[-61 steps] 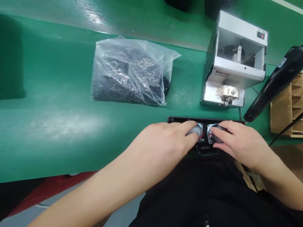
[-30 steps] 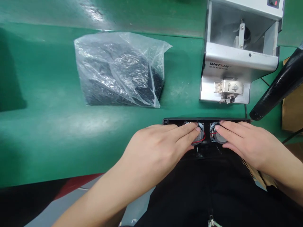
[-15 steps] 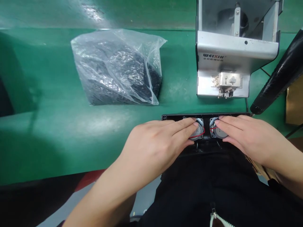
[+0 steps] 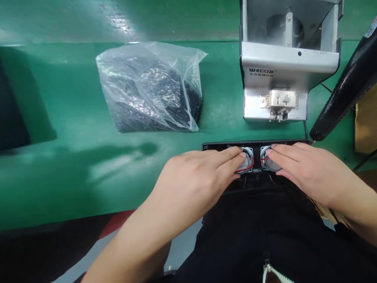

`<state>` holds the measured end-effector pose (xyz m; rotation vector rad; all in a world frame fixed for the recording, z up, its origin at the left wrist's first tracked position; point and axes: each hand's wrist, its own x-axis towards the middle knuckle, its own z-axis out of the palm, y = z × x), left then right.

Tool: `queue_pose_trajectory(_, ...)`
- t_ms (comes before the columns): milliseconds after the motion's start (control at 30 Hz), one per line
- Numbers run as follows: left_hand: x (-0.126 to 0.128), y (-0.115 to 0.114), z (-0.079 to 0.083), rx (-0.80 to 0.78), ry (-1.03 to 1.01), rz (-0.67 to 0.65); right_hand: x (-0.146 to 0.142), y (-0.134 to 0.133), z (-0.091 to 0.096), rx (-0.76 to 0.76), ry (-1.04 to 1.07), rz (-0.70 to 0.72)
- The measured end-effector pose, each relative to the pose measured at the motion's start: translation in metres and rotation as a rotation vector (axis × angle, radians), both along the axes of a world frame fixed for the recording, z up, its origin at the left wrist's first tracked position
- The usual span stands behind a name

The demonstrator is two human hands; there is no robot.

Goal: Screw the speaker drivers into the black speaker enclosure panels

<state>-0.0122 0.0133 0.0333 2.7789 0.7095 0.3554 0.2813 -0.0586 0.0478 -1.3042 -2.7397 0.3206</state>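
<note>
A long black plastic housing (image 4: 257, 152) lies along the bench's near edge, against the dark clothing. Two round speakers (image 4: 246, 164) with metal frames and red wires sit in it side by side. My left hand (image 4: 200, 173) rests over the left speaker, fingers together and gripping it, thumb at its lower edge. The right speaker (image 4: 273, 166) is under my right hand (image 4: 306, 165), held the same way with fingertips on its rim. My hands cover the outer part of each speaker and much of the housing's ends.
Beyond the housing stands a silver screw feeder (image 4: 290, 63) marked WEIXIN. A clear plastic bag (image 4: 153, 86) of black parts lies left of it on the green bench (image 4: 73, 98). A black cylindrical tool (image 4: 343, 88) slants down at right, near brown cardboard (image 4: 366, 125).
My hands keep nearly the same place on the two speakers. The view has shifted slightly, and a dark shape and shadow at the left reach further into the picture.
</note>
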Motion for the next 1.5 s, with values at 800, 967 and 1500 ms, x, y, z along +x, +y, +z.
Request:
queue_pose_trajectory(800,-0.001,-0.002,-0.005,0.005,-0.046,0.020,-0.001,0.003,0.003,-0.025,0.015,-0.017)
queue_pose_trajectory(967,0.000,-0.003,-0.008,0.026,-0.022,0.024,-0.001,0.001,-0.002,-0.023,0.021,-0.021)
queue_pose_trajectory(1500,0.009,-0.002,0.008,-0.333,0.264,0.121,-0.008,-0.003,-0.040,-0.026,0.052,-0.099)
